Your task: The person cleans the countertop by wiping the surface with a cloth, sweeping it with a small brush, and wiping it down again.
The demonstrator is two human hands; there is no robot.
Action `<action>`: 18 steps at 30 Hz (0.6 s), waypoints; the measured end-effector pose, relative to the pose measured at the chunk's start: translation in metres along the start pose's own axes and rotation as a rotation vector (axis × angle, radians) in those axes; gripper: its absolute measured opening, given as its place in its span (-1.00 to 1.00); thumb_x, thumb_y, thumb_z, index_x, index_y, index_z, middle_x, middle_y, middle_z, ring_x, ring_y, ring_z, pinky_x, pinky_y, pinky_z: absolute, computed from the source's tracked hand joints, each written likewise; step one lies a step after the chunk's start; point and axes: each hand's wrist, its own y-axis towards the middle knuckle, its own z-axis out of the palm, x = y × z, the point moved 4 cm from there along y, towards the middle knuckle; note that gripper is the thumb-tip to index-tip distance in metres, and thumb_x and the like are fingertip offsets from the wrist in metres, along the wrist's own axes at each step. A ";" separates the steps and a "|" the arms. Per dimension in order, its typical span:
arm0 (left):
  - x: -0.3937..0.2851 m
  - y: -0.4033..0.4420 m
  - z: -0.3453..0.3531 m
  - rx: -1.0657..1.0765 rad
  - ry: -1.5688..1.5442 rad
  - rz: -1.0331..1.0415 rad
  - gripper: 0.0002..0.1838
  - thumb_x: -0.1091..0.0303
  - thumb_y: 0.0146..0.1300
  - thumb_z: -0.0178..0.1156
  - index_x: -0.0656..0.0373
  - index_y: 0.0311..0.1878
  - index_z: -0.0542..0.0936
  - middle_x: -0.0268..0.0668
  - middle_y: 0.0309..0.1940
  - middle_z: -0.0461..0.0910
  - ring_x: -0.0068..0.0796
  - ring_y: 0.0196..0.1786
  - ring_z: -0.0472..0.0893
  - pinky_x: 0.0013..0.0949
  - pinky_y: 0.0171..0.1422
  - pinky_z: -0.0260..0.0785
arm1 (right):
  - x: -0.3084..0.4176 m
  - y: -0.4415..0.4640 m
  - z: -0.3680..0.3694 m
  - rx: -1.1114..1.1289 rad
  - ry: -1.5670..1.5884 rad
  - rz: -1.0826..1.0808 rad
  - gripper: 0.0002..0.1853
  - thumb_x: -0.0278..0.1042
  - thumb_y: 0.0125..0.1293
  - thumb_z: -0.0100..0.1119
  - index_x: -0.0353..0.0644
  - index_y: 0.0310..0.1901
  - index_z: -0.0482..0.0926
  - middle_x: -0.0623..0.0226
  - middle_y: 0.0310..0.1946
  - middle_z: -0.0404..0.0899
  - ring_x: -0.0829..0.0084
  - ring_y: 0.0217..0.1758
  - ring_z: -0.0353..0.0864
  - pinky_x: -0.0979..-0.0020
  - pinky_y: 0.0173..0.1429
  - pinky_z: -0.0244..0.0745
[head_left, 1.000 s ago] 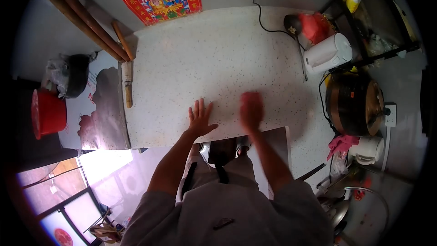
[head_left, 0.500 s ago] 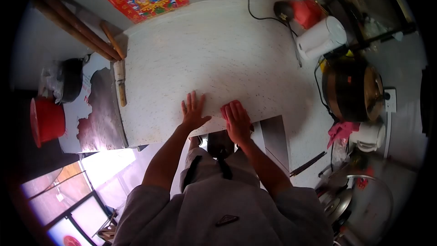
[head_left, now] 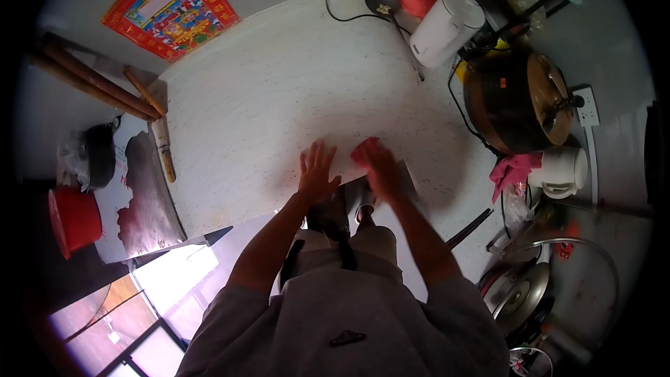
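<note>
My left hand [head_left: 317,173] rests flat near the front edge of the speckled white countertop [head_left: 265,91], its fingers spread and nothing held. To its right, my right hand [head_left: 383,173] presses a crumpled red cloth [head_left: 364,151] against the same surface. The right hand is smeared by motion, and its palm and part of the cloth are hidden from above. A gap of bare countertop separates the two hands.
On the right stand a white kettle [head_left: 447,28], a dark lidded pot [head_left: 513,105] and a white appliance [head_left: 558,171] beside a pink cloth [head_left: 515,171]. Wooden rolling pins [head_left: 101,84], a brush [head_left: 163,146] and a red bucket [head_left: 75,218] are at left.
The view has turned, so the counter's things appear farther left. Both hands have shifted rightward along the front edge, the right one carrying the red cloth with it.
</note>
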 end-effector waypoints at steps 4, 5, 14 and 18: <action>-0.009 0.004 0.003 0.124 0.101 -0.044 0.09 -0.16 0.09 0.33 -0.18 0.63 -0.01 0.01 0.64 -0.33 0.09 0.67 -0.35 0.43 0.56 -0.49 | -0.101 -0.013 -0.049 -0.220 -0.157 0.347 -0.41 -0.58 0.24 0.07 -0.26 0.35 0.30 -0.09 0.33 0.34 -0.15 0.49 0.19 -0.09 0.48 0.15; -0.007 0.003 0.004 0.139 0.105 -0.048 0.10 -0.17 0.08 0.34 -0.19 0.63 -0.02 0.01 0.64 -0.35 0.10 0.67 -0.37 0.42 0.56 -0.50 | -0.103 -0.017 -0.044 -0.244 -0.209 0.345 -0.42 -0.58 0.24 0.07 -0.26 0.34 0.31 -0.09 0.34 0.33 -0.17 0.48 0.19 -0.09 0.49 0.15; 0.000 0.009 0.006 0.239 0.066 -0.052 0.11 -0.20 0.10 0.34 -0.21 0.63 -0.05 0.02 0.64 -0.40 0.09 0.66 -0.45 0.40 0.56 -0.55 | -0.061 -0.027 -0.034 -0.037 -0.048 0.067 -0.39 -0.57 0.23 0.13 -0.25 0.36 0.31 -0.04 0.38 0.30 -0.19 0.48 0.21 -0.06 0.52 0.14; 0.009 0.010 0.001 0.221 -0.039 -0.023 0.03 -0.13 0.15 0.32 -0.16 0.62 0.02 -0.04 0.65 -0.34 0.01 0.67 -0.39 0.33 0.59 -0.49 | -0.072 -0.014 -0.034 -0.210 0.060 0.264 -0.33 -0.60 0.22 0.09 -0.24 0.41 0.26 -0.07 0.41 0.23 -0.21 0.51 0.14 -0.09 0.51 0.12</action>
